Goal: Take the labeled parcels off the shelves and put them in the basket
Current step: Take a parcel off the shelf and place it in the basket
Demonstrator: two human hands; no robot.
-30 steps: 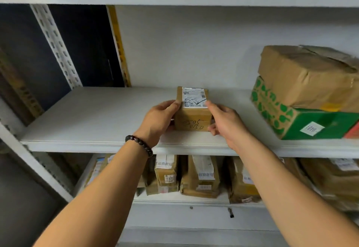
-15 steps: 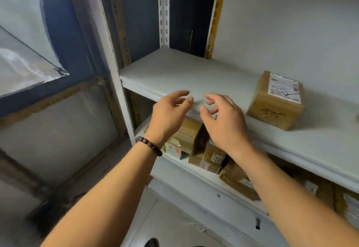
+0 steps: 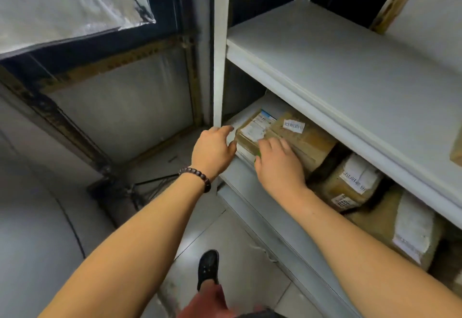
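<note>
A brown labeled parcel (image 3: 255,130) lies at the left end of the lower shelf (image 3: 240,180), beside a larger brown parcel (image 3: 307,137) with a small white label. My left hand (image 3: 212,151) reaches to the parcel's left end with relaxed fingers, at its edge. My right hand (image 3: 277,165) lies over its front right corner, fingers spread on top. Neither hand visibly grips it. No basket is in view.
The upper shelf (image 3: 350,75) is bare except for a box corner (image 3: 457,152) at the right edge. More labeled parcels (image 3: 355,182) (image 3: 410,232) crowd the lower shelf to the right. A white upright post (image 3: 220,55) stands left of the shelves. My foot (image 3: 208,267) is on the tiled floor.
Both hands let go of the small box on the upper shelf, then dropped to the lower shelf's leftmost parcel. The view swung left and down.
</note>
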